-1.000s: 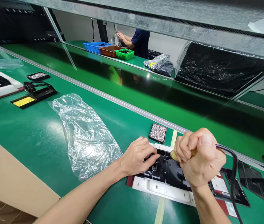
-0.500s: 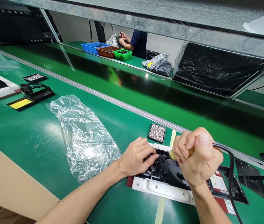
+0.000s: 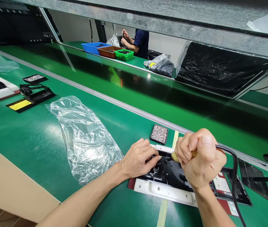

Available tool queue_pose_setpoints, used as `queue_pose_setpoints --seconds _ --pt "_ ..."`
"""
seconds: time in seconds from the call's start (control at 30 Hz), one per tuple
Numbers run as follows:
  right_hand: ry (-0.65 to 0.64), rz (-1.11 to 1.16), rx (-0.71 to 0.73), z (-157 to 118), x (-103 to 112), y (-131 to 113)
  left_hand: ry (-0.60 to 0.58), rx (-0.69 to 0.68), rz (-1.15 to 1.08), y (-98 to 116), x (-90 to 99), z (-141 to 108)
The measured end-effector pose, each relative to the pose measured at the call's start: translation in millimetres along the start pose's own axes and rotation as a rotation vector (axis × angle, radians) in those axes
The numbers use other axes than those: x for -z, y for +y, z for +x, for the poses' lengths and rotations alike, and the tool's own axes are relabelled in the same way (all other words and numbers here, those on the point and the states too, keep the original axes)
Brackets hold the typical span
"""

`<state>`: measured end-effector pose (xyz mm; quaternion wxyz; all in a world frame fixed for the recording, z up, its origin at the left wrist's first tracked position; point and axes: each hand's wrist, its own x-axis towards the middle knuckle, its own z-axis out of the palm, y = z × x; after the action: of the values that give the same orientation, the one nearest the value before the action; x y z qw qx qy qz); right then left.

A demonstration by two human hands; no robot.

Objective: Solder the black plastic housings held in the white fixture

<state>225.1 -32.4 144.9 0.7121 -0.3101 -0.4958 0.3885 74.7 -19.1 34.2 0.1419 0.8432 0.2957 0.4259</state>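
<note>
My right hand is wrapped around a corded electric screwdriver, its yellowish nose pointing down and left. The tip reaches over a black plastic panel lying in a white-railed fixture with a dark red base. At the panel's left end, my left hand has its fingers curled, thumb and fingertips close together beside the screwdriver's tip. Whatever those fingertips pinch is too small or hidden to make out. Just beyond the fixture stands a small black tray of screws.
A crumpled clear plastic bag lies left of my forearm. Farther left are a black stand part and another screw tray. A metal shelf crosses overhead. Across the green belt, a co-worker handles something behind coloured bins.
Both my hands and the screwdriver look unmoved over the panel. Across the belt, the co-worker's upper hand has risen slightly.
</note>
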Motion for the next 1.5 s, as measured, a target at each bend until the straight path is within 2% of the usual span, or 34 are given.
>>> queue_pose_setpoints --seconds 1.5 --pt "0.001 -0.022 -0.007 1.2 2.7 0.8 -0.002 -0.007 -0.003 1.7 -1.4 2.3"
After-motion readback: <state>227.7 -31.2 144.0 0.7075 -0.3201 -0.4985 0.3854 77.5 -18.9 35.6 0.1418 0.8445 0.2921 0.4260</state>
